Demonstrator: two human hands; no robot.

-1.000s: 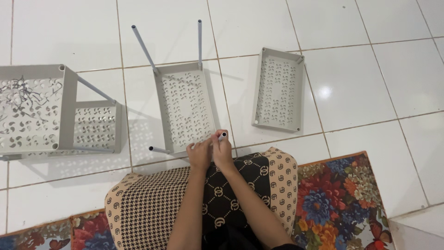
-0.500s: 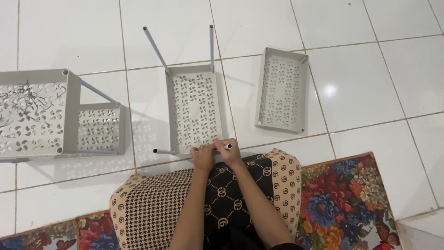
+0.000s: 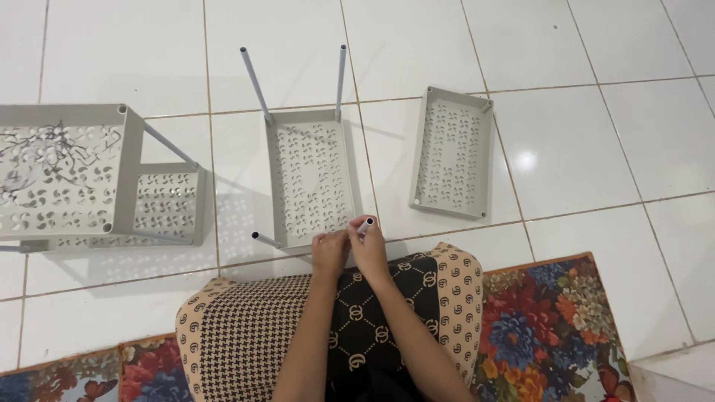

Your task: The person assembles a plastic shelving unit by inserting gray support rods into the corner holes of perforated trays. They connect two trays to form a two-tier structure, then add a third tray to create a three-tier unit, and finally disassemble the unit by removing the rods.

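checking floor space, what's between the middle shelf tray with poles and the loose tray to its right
Only bare white floor tiles lie between the poled tray and the loose tray, per the head view.

I count three grey perforated shelf trays on the white tiled floor. The middle tray (image 3: 309, 179) is my landmark. One loose tray (image 3: 452, 152) lies just right of it, and one tray already built into a rack (image 3: 63, 175) stands well to its left, with a lower shelf (image 3: 167, 205) visible, so four perforated panels in all. I count four grey poles at the middle tray: two at its far corners (image 3: 255, 83) (image 3: 340, 78), one at its near left corner (image 3: 264, 240), one (image 3: 365, 225) in my two hands, the left hand (image 3: 330, 253) and the right hand (image 3: 369, 249). One floral rug (image 3: 551, 327) lies nearer than it.
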